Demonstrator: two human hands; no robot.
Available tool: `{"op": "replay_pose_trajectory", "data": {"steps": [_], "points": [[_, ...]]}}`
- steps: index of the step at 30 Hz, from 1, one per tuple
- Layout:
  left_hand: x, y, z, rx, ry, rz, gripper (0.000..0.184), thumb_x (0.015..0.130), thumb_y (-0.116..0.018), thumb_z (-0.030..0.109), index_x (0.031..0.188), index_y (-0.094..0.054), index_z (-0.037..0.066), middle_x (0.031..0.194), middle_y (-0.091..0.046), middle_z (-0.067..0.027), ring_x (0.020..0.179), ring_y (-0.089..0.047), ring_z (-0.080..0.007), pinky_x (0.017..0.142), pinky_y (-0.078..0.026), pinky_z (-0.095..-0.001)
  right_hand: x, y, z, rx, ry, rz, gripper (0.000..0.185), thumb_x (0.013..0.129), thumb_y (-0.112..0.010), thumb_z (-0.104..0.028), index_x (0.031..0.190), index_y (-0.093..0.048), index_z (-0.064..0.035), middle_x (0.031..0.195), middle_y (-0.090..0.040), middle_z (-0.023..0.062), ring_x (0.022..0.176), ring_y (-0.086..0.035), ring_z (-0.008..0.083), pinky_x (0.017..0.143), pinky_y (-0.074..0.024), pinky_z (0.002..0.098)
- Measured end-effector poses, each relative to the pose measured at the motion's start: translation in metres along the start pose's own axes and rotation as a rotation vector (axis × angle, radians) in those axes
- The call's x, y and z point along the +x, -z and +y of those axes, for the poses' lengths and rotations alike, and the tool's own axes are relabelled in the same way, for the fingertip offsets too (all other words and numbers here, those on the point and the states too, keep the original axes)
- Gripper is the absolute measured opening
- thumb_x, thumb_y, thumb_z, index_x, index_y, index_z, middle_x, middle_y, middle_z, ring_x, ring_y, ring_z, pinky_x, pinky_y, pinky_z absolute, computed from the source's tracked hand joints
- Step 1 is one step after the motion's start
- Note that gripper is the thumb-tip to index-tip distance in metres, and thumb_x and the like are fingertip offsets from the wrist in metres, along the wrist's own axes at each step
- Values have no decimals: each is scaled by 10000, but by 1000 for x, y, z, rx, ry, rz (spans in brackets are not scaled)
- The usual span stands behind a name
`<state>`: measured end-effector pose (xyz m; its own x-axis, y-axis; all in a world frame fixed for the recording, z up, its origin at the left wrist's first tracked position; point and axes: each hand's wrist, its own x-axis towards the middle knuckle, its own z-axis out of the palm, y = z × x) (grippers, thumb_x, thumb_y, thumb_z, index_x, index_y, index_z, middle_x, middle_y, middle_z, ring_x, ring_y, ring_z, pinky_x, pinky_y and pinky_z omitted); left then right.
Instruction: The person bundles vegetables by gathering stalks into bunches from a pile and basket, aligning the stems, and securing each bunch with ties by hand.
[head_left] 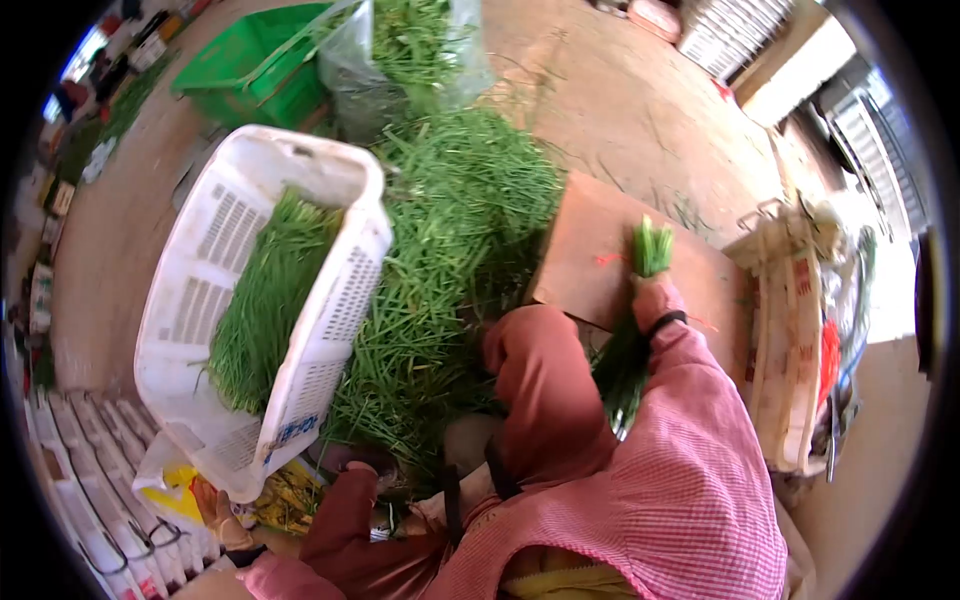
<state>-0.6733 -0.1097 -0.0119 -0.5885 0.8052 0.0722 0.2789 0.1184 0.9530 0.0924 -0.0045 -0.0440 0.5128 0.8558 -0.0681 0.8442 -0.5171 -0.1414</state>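
Note:
My right hand (656,298) is closed around a bunch of chives (652,248) over a brown board (597,233). The cut pale ends point away from me and the dark leaves hang down beside my knee. At the lower left, my left hand (214,510) has its fingers stretched out beside the near end of a white plastic crate (345,290); whether it touches the crate I cannot tell. The crate stands tilted, with a pile of chives (275,300) inside. A yellow and white plastic bag (172,492) lies next to my left hand.
Loose green leaves (450,210) are heaped between the crate and the board. Behind stand a green crate (255,65) and a clear bag of greens (415,50). Stacked white crates (95,480) are at the lower left; an upright crate (785,340) stands right of the board.

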Motion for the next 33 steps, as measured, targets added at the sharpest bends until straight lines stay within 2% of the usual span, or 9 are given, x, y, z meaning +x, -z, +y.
{"op": "replay_pose_trajectory", "data": {"steps": [2, 8, 10, 14, 19, 22, 27, 31, 33], "points": [[5, 25, -20, -27, -9, 2, 678, 729, -611, 49, 1317, -274, 34, 1212, -430, -139, 1084, -426, -220, 916, -345, -307, 3, 11, -14, -244, 219, -101, 351, 815, -373, -118, 1125, -532, -160, 775, -562, 237, 676, -552, 382, 580, -444, 465], [10, -20, -12, 127, 267, 156, 815, 667, -689, 191, 1313, -231, 0, 1174, -439, -190, 1079, -430, -272, 907, -354, -328, 85, 1, 26, -738, 77, -217, 351, 802, -501, -144, 1146, -492, -79, 838, -582, 235, 756, -578, 370, 630, -470, 426], [23, -27, -17, 692, 150, 147, 820, 653, -683, 158, 1301, -214, -23, 1192, -415, -228, 1075, -434, -333, 927, -341, -342, 162, 31, 14, -736, 255, 2, 371, 799, -527, -156, 1155, -478, -62, 872, -582, 241, 775, -580, 370, 642, -473, 418], [42, -44, -7, 232, 298, 230, 689, 711, -597, 47, 1301, -244, 4, 1189, -422, -183, 1084, -435, -284, 927, -342, -320, 188, 71, -280, -128, 1094, 219, 569, 792, -546, -62, 1303, -297, -67, 1261, -416, 160, 1125, -445, 284, 913, -384, 339], [47, -40, -44, -117, 164, 295, 633, 733, -557, 0, 1294, -264, -1, 1215, -405, -154, 1093, -418, -242, 937, -327, -313, -86, 12, -583, -64, 1628, -527, 671, 705, -669, -243, 1281, -336, -151, 1178, -470, 192, 1088, -468, 292, 935, -381, 334], [32, -38, -47, -152, 61, 324, 602, 745, -533, -29, 1289, -277, -5, 1231, -394, -136, 1098, -408, -217, 942, -317, -309, -186, -100, -631, -639, 1985, -577, 909, 664, -675, -404, 1313, -200, 20, 1328, -308, 183, 1239, -290, 280, 993, -305, 352], [33, -41, -43, -379, 45, 354, 580, 794, -577, 59, 1289, -284, -19, 1246, -382, -116, 1096, -396, -186, 945, -309, -298, -271, -242, -652, -1047, 2142, -556, 1178, 535, -681, -611, 1339, -94, 19, 1398, -141, 162, 1298, -109, 301, 1048, -126, 392], [36, -40, -35, -996, 274, 462, 524, 782, -584, 50, 1246, -352, -18, 1202, -437, -103, 1075, -416, -171, 929, -323, -286, -293, -280, -664, -1061, 2079, -609, 1243, 493, -658, -676, 1341, -75, 22, 1385, -161, 168, 1290, -121, 300, 1041, -119, 396], [31, -39, -34, -1014, 344, 450, 505, 778, -583, 43, 1235, -374, -2, 1204, -446, -98, 1077, -425, -174, 921, -337, -289, -298, -292, -659, -1118, 2011, -685, 1094, 529, -678, -591, 1299, -217, 36, 1249, -350, 189, 1168, -321, 297, 940, -288, 380]]}}
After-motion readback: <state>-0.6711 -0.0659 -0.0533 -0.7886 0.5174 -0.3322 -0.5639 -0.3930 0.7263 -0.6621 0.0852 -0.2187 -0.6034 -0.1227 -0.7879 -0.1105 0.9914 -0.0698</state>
